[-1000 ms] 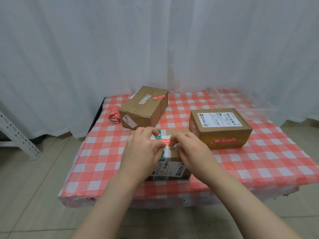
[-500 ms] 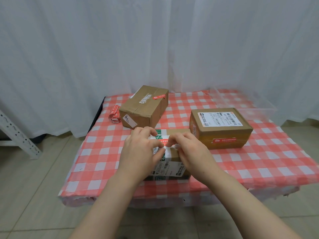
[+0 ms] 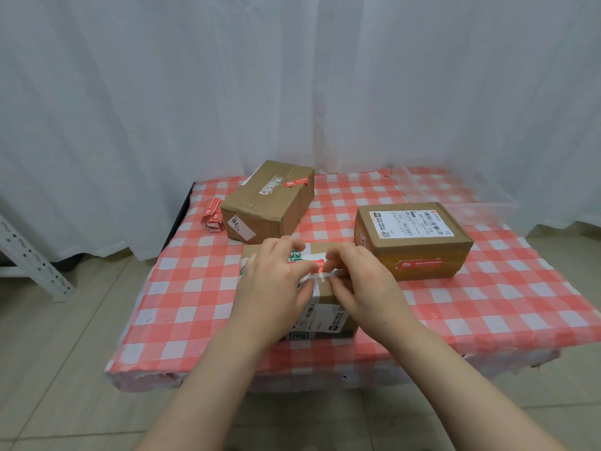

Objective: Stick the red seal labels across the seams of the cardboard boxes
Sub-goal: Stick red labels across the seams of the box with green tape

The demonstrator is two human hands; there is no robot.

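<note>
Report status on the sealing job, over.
Left hand and right hand both pinch a red seal label over the near box. Label not yet pressed flat. Far box and right box already labelled, standing clear.

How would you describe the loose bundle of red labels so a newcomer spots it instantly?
Start at the table with the red-and-white checked cloth; at its far left sits an angled cardboard box marked 76. Just left of that box lies the bundle of red labels. Unlike single labels stuck on boxes, it lies loose and folded on the cloth.
</note>
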